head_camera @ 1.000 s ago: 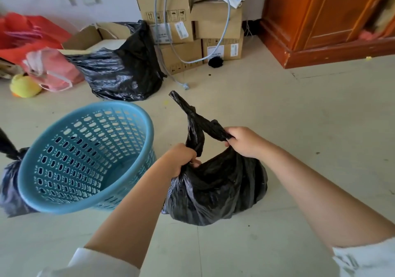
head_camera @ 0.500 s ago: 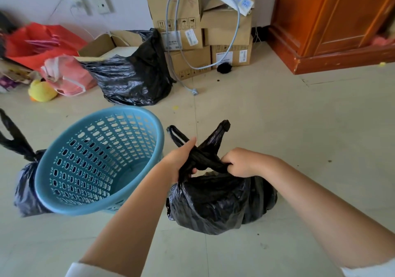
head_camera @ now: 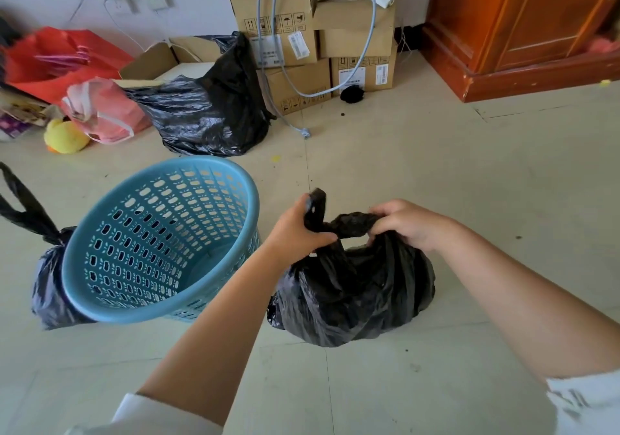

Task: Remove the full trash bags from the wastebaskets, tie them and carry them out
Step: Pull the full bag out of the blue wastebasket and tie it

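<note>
View: a head-worn camera looks down at two bare forearms reaching over a pale tiled floor (head_camera: 469,183).

Task's thing: a full black trash bag (head_camera: 352,293) sits on the floor, just right of a blue perforated wastebasket (head_camera: 157,243), which holds no bag.

Left hand: the left hand (head_camera: 295,230) curls around one twisted ear of the bag's mouth, whose tip pokes up above the fist.

Right hand: the right hand (head_camera: 406,223) grips the other ear, fingers curled over the bunched plastic.

Between the hands: the two ears cross in a thick twist directly above the bag's body; whether a knot is already drawn tight there cannot be told.

Step in hand: by the look of it, tying this bag shut; lifting it out of the basket appears done.

Next move: probably pulling the ears apart to cinch the knot, perhaps crossing them a second time. The thin plastic calls for a firm, even pull so it does not tear.

Other bags: a tied black bag (head_camera: 47,283) stands touching the basket's left side, its ears upright. A larger black bag (head_camera: 208,115) slumps farther back.

Surroundings: stacked cardboard boxes (head_camera: 302,32) with a pale cable (head_camera: 365,48) draped over them, a pink bag (head_camera: 104,112), a yellow plush toy (head_camera: 63,136), and a reddish wooden cabinet (head_camera: 520,25) at the right.
</note>
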Action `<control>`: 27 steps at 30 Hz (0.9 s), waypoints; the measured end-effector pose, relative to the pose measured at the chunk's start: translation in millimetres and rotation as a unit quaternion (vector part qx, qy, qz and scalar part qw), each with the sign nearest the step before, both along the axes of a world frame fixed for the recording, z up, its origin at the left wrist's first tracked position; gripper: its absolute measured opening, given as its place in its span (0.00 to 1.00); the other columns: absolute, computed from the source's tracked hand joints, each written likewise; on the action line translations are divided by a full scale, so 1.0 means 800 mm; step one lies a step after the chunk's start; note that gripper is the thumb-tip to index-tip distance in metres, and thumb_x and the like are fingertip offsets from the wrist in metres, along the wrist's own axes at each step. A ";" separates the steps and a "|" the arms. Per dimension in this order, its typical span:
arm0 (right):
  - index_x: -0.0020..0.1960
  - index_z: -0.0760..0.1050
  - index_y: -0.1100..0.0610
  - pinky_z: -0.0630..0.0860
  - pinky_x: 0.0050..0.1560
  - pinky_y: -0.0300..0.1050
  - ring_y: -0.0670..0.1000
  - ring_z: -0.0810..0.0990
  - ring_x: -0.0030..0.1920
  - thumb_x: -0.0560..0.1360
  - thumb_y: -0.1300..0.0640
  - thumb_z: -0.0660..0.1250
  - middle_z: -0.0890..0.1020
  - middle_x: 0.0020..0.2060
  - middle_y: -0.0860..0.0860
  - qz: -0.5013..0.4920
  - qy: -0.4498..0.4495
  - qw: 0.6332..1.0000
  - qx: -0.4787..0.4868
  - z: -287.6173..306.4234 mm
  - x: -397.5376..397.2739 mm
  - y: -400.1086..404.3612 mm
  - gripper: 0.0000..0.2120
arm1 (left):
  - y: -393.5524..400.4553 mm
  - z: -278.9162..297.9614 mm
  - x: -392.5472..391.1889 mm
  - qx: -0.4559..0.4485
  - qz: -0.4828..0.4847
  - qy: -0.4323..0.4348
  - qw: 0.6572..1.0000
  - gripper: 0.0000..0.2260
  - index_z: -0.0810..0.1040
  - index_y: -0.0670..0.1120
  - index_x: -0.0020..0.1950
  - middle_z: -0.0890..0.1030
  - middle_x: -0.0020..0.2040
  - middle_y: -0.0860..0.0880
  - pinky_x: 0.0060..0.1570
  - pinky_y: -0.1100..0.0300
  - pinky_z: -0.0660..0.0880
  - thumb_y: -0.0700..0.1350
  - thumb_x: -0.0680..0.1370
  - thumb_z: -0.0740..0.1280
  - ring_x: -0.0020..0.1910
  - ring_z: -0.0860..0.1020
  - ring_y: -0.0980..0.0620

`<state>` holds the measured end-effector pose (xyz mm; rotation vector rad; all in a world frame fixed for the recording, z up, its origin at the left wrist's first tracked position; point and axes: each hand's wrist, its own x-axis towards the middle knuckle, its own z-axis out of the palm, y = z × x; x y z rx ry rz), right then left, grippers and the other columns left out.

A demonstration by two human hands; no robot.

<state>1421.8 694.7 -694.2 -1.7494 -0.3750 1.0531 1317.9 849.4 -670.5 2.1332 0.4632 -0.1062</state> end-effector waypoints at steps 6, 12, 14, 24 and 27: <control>0.43 0.74 0.60 0.78 0.32 0.33 0.43 0.79 0.26 0.74 0.74 0.57 0.79 0.27 0.51 0.073 0.082 0.992 0.069 0.011 -0.008 0.001 0.13 | 0.003 -0.003 0.006 0.166 0.031 -0.031 0.985 0.12 0.76 0.42 0.59 0.82 0.45 0.43 0.42 0.62 0.77 0.35 0.76 0.63 0.37 0.81 0.49; 0.45 0.74 0.58 0.76 0.36 0.40 0.48 0.81 0.31 0.73 0.64 0.61 0.83 0.28 0.49 0.056 0.120 0.986 0.103 0.013 -0.002 0.003 0.05 | 0.003 -0.008 0.005 0.019 0.148 -0.178 0.973 0.13 0.72 0.48 0.42 0.77 0.42 0.46 0.47 0.58 0.77 0.29 0.73 0.64 0.43 0.78 0.45; 0.45 0.72 0.55 0.71 0.34 0.42 0.48 0.79 0.27 0.79 0.60 0.54 0.82 0.25 0.50 0.000 0.124 0.988 0.094 0.010 0.005 0.005 0.09 | 0.000 -0.012 0.003 -0.032 0.154 -0.217 0.963 0.13 0.72 0.46 0.41 0.75 0.40 0.47 0.40 0.67 0.72 0.28 0.74 0.62 0.38 0.74 0.53; 0.41 0.73 0.61 0.77 0.24 0.36 0.47 0.80 0.21 0.78 0.69 0.54 0.82 0.22 0.51 -0.180 0.163 0.952 0.185 0.002 0.004 0.019 0.12 | -0.009 -0.017 0.010 -0.385 0.125 -0.221 0.887 0.17 0.73 0.43 0.36 0.83 0.38 0.51 0.43 0.68 0.79 0.24 0.75 0.56 0.38 0.82 0.59; 0.38 0.71 0.59 0.79 0.25 0.37 0.46 0.81 0.22 0.76 0.73 0.52 0.81 0.22 0.52 -0.289 0.172 0.907 0.254 0.008 0.007 0.019 0.16 | -0.009 -0.015 0.008 -0.450 0.151 -0.166 0.864 0.14 0.76 0.44 0.42 0.84 0.36 0.54 0.40 0.67 0.77 0.41 0.82 0.53 0.39 0.79 0.56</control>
